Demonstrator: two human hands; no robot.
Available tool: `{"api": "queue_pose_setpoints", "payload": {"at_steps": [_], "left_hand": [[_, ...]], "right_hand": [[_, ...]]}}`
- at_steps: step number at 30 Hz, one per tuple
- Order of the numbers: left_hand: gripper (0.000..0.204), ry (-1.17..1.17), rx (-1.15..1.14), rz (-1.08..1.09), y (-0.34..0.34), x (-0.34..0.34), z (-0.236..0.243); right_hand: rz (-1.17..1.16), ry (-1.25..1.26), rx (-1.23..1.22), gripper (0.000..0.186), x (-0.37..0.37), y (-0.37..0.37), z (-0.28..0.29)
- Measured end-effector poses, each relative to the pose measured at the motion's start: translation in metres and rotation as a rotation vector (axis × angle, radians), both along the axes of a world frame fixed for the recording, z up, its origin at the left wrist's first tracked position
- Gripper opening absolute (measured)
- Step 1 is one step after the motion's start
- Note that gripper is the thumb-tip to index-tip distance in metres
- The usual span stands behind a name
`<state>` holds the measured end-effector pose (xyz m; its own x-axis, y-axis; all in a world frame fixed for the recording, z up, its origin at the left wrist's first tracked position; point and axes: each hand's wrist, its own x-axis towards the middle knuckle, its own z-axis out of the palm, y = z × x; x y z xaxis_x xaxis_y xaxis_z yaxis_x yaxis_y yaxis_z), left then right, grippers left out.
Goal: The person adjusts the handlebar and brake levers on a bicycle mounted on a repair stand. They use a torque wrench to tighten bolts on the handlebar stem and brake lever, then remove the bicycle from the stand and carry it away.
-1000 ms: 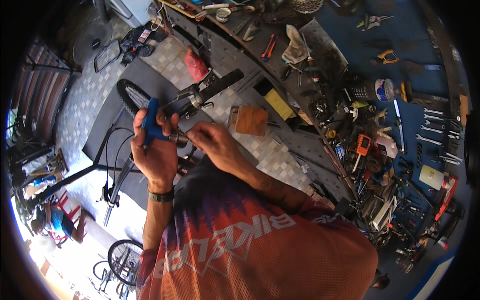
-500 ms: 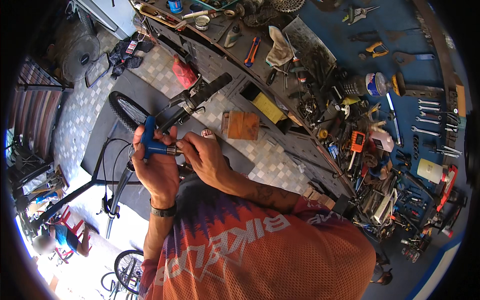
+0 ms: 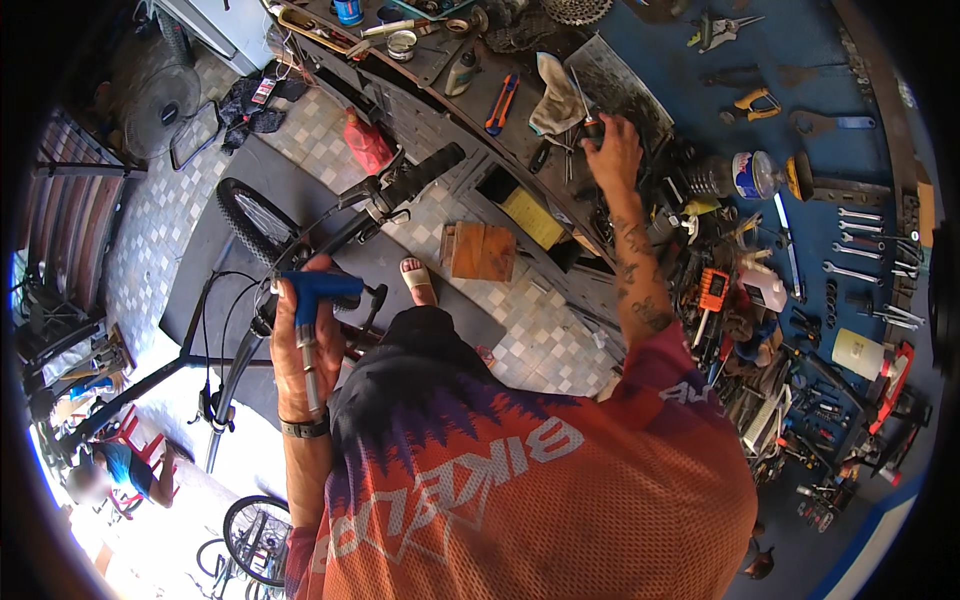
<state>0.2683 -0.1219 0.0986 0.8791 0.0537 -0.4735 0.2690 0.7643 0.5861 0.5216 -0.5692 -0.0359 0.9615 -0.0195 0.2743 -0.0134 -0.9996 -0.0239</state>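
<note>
My left hand (image 3: 303, 345) is closed round a blue T-handle tool (image 3: 318, 287). The crossbar lies over my fingers, and the tool's metal shaft points down toward my wrist. My right arm is stretched out to the cluttered workbench (image 3: 530, 100). There my right hand (image 3: 614, 152) has its fingers curled on the dark handle of a screwdriver (image 3: 592, 128), whose thin shaft points away from me. A pale cloth (image 3: 556, 95) lies just left of that hand. In front of my left hand stands a bicycle with a black handlebar grip (image 3: 425, 172) and a front tyre (image 3: 250, 225).
A wooden block (image 3: 480, 252) stands near the bench drawers. Wrenches (image 3: 855, 240) and pliers (image 3: 718, 32) hang on the blue tool wall. A utility knife (image 3: 502, 104) lies on the bench. Another person (image 3: 130, 470) sits at the lower left, and a fan (image 3: 162, 108) stands farther back.
My right hand has left the T-handle tool's shaft and moved right to the screwdriver on the bench. In my left hand the tool has turned, its shaft now toward my wrist.
</note>
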Motion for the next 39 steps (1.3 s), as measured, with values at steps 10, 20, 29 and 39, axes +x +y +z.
{"api": "queue_pose_setpoints", "payload": {"at_steps": [10,20,29,39], "left_hand": [[0.035,0.007,-0.318,-0.039,-0.003,-0.003,-0.003],[0.056,0.019,0.13,-0.062,-0.033,0.021,0.018],[0.096,-0.198,0.619,-0.073,-0.028,0.014,0.021],[0.113,-0.316,0.709,0.138,0.019,-0.006,0.027]], "right_hand": [[-0.084,0.008,0.323,0.032,-0.008,-0.055,-0.018],[0.146,-0.502,0.391,0.026,0.076,-0.045,0.08],[0.017,-0.204,0.666,0.077,0.232,-0.054,0.168],[0.26,-0.687,0.811,0.043,0.004,0.094,0.205]]}}
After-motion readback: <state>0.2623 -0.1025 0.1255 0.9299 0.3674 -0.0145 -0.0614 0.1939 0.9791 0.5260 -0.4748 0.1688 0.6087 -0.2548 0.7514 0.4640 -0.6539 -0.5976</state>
